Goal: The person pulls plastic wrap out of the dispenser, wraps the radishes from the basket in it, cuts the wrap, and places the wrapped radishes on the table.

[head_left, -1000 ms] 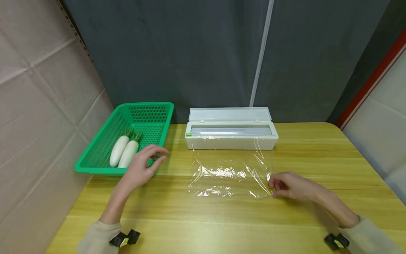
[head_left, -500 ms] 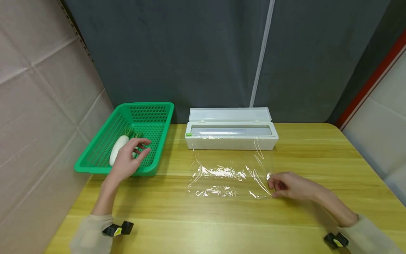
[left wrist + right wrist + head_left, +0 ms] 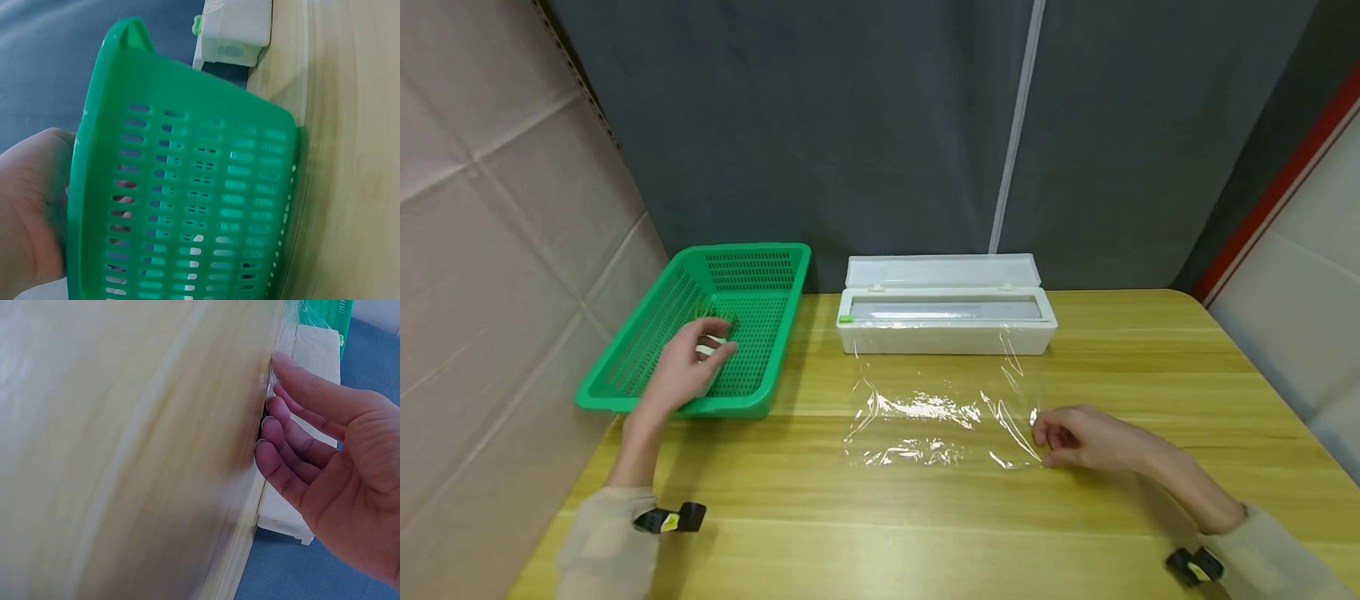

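My left hand [image 3: 673, 371] is over the green plastic basket [image 3: 747, 407], thumb and fingers spread in a loose curve above the white radishes [image 3: 706, 349]. The hand covers most of them, and their leafy tops [image 3: 703, 310] poke out beyond it. Through the basket's slots in the left wrist view, the fingers show near the rim, higher than the radish [image 3: 195, 251]. My right hand [image 3: 1093, 437] pinches the near right corner of a clear sheet of cling film [image 3: 925, 408] between thumb and fingertips. This sheet stretches over the table from a white cling film dispenser [image 3: 947, 339].
The dispenser's lid [image 3: 943, 270] stands raised at the back, and a green slider [image 3: 846, 318] sits at its left end. Wooden table [image 3: 880, 533] extends in front of the film. A dark curtain [image 3: 820, 125] hangs behind, with a pale wall [image 3: 497, 275] on the left.
My left hand has moved left, from the basket's near right edge to over the radishes, now hiding most of them. My right hand keeps its pinch on the film in the same place.
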`<state>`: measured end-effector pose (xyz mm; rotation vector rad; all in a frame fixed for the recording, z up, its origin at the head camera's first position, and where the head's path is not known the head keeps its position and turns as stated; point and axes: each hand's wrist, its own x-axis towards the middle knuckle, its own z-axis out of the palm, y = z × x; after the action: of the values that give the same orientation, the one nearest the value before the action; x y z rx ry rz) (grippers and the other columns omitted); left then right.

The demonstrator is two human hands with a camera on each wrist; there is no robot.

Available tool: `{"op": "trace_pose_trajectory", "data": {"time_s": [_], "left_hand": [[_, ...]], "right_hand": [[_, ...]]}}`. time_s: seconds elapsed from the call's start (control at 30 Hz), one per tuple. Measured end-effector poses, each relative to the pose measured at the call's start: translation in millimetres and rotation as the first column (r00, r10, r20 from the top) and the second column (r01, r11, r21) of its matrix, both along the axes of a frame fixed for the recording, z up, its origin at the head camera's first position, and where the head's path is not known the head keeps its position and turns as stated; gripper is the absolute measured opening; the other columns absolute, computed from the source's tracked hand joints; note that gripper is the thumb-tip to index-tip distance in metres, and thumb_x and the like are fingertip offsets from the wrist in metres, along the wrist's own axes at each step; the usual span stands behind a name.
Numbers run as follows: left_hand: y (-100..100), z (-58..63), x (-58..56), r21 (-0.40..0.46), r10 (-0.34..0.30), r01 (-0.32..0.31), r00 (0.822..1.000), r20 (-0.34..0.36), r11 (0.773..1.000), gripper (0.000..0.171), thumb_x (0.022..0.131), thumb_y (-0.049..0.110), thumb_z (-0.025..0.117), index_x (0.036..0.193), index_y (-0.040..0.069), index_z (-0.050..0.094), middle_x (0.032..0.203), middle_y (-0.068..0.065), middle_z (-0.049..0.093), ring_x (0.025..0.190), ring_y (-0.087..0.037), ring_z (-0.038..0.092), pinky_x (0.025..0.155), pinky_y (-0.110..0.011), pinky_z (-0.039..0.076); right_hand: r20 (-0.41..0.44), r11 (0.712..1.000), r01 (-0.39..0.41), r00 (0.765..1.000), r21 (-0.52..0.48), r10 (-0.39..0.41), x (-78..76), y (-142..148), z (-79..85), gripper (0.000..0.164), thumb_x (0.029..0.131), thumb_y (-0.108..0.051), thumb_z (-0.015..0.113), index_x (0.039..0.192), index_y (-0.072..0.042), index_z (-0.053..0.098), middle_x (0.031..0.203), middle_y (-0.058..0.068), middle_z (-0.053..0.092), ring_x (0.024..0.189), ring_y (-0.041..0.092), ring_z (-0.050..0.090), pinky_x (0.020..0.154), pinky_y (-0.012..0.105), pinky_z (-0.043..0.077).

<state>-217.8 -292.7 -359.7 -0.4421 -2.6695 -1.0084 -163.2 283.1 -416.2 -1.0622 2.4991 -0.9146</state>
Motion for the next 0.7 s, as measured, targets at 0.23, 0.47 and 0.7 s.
{"op": "trace_pose_trajectory", "data": {"time_s": [0.23, 0.47, 0.7], "left_hand": [[-12, 4.5, -9.2, -0.016, 0.026, -0.024, 0.986, 0.162, 1.0, 0.051, 0.106, 0.027, 0.055, 0.141, -0.007, 0.044, 0.129, -0.031, 0.053, 0.112, -0.044, 0.054, 0.089, -0.057, 0.047], [-24, 5.8, -20.0, -0.052, 0.04, -0.026, 0.957, 0.288, 0.998, 0.059, 0.107, 0.032, 0.052, 0.146, -0.008, 0.035, 0.137, -0.035, 0.045, 0.119, -0.05, 0.048, 0.092, -0.06, 0.046], [-35, 5.2, -31.4, -0.052, 0.063, -0.047, 0.922, 0.382, 0.998, 0.062, 0.107, 0.033, 0.05, 0.147, -0.011, 0.03, 0.14, -0.038, 0.04, 0.126, -0.054, 0.042, 0.095, -0.062, 0.044]], "right_hand": [[-0.006, 1.0, -0.004, 1.0, -0.006, 0.004, -1.2, 0, -1.5, 0.02, 0.089, -0.016, 0.079, 0.093, -0.015, 0.06, 0.075, -0.015, 0.052, 0.069, -0.001, 0.048, 0.059, 0.021, 0.043], [0.003, 1.0, -0.007, 1.0, -0.011, 0.007, -1.6, 0, -1.5, 0.02, 0.089, -0.016, 0.079, 0.093, -0.014, 0.06, 0.075, -0.015, 0.052, 0.069, -0.001, 0.048, 0.059, 0.022, 0.043], [-0.016, 1.0, -0.02, 1.0, -0.011, 0.019, -1.4, 0, -1.2, 0.021, 0.088, -0.017, 0.08, 0.092, -0.014, 0.059, 0.075, -0.015, 0.052, 0.069, -0.002, 0.047, 0.058, 0.022, 0.043]]}}
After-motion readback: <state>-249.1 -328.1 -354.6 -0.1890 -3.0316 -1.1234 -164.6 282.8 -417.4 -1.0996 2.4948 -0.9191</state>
